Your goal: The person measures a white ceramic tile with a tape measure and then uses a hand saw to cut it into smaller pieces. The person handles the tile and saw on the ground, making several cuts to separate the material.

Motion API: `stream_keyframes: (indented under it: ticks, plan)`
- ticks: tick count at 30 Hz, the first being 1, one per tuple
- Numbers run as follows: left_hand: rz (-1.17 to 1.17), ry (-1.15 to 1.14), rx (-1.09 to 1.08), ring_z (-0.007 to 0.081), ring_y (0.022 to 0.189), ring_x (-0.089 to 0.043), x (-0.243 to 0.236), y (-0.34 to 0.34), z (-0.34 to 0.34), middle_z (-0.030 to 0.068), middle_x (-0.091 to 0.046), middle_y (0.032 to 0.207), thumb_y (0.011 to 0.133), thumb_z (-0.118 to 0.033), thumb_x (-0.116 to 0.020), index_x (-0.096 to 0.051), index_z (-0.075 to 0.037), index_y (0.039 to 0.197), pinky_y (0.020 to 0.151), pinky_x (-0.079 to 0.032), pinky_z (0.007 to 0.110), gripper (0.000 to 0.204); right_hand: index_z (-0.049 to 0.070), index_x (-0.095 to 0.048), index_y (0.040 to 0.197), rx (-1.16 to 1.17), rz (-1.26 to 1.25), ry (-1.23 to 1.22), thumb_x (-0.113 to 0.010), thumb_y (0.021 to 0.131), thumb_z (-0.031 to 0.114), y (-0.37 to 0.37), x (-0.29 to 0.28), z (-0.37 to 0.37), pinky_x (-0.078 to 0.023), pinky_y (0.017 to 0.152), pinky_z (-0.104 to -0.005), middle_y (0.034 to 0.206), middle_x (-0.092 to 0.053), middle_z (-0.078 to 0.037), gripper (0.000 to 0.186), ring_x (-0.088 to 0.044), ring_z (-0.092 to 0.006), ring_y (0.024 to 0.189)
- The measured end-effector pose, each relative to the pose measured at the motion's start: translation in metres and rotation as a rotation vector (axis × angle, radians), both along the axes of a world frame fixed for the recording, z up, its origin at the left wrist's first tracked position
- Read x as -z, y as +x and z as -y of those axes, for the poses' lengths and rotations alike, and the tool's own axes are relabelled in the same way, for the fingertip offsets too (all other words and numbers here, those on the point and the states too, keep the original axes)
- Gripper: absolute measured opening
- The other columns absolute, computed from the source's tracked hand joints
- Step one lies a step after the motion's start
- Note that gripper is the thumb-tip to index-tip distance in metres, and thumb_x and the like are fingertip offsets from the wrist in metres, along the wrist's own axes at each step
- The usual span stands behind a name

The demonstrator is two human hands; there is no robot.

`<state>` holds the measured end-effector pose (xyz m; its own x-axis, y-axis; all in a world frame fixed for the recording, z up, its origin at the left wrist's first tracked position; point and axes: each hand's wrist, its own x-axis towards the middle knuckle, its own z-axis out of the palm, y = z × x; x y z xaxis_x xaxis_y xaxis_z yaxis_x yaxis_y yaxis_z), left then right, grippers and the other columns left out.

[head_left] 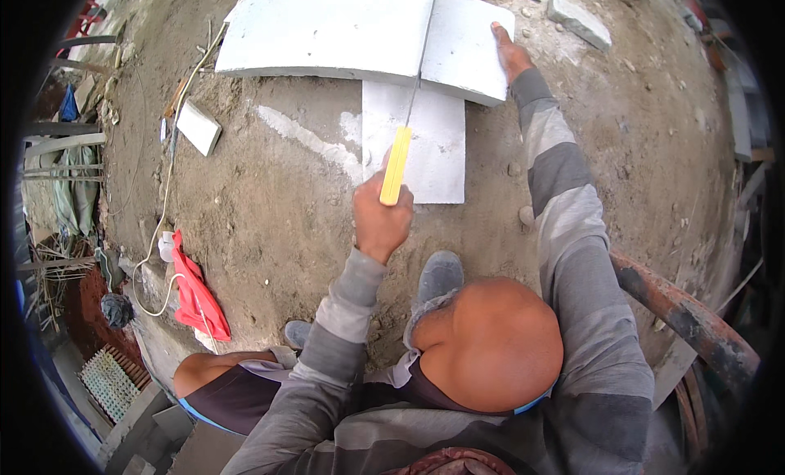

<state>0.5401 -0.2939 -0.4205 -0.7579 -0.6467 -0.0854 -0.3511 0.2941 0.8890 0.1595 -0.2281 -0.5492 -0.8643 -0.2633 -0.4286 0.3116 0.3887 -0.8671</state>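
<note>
My left hand grips the yellow handle of a handsaw. Its thin blade runs up into a cut in a large white block that lies across another white slab on the dirt ground. The piece right of the cut is held down by my right hand, which presses flat on its far right edge. My knee and a grey shoe sit just below the slab.
A small white offcut lies to the left, near a white cord and a red cloth. A grey stone chunk sits at upper right. A rusty curved metal bar is at my right side. Rubble and debris line the left edge.
</note>
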Motion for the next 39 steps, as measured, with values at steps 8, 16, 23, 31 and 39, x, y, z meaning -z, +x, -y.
stream_keyframes:
  ticks: [8,16,23,31,39]
  plan:
    - [-0.095,-0.019,-0.046,0.0141,0.055,-0.050,-0.019,0.025,-0.005,0.0100,-0.049,0.056,0.076,-0.004,-0.058,-0.054,0.005,0.072,0.053,-0.042,0.034,0.011,-0.020,-0.042,0.133,0.007,0.100,-0.115,-0.061,0.085,0.063,0.011,-0.027,0.004,-0.043,0.102,-0.0363,0.138,-0.048,-0.031,0.098,-0.051,-0.0335,0.124]
    - [-0.213,-0.002,-0.061,0.0160,0.053,-0.048,0.010,0.023,-0.013,0.0105,-0.052,0.057,0.077,-0.004,-0.059,-0.053,0.004,0.071,0.051,-0.040,0.034,0.011,-0.017,-0.042,0.134,-0.001,-0.014,-0.010,-0.059,0.089,0.060,0.006,-0.028,0.015,-0.051,0.091,-0.0362,0.125,-0.058,-0.028,0.091,-0.063,-0.0336,0.108]
    - [-0.042,0.105,-0.088,0.0190,0.052,-0.045,0.015,0.011,0.005,0.0124,-0.052,0.057,0.077,-0.005,-0.062,-0.054,0.004,0.072,0.052,-0.041,0.037,0.012,-0.016,-0.044,0.133,-0.059,0.083,-0.053,-0.056,0.091,0.059,0.017,-0.042,0.019,-0.052,0.090,-0.0347,0.127,-0.057,-0.028,0.086,-0.063,-0.0327,0.108]
    - [-0.048,0.127,-0.057,0.0211,0.057,-0.056,0.017,0.003,0.006,0.0166,-0.055,0.063,0.076,-0.005,-0.061,-0.057,0.005,0.075,0.055,-0.043,0.038,0.011,-0.015,-0.041,0.135,-0.070,0.104,-0.132,-0.055,0.091,0.061,0.023,-0.047,0.016,-0.052,0.091,-0.0342,0.127,-0.057,-0.028,0.089,-0.062,-0.0311,0.110]
    - [-0.041,0.021,-0.034,0.0203,0.053,-0.046,0.025,0.032,-0.011,0.0139,-0.052,0.061,0.079,-0.005,-0.062,-0.055,0.004,0.075,0.052,-0.041,0.036,0.011,-0.014,-0.044,0.135,-0.034,0.149,-0.145,-0.058,0.089,0.061,0.025,-0.042,0.012,-0.048,0.097,-0.0332,0.129,-0.056,-0.027,0.089,-0.059,-0.0309,0.116]
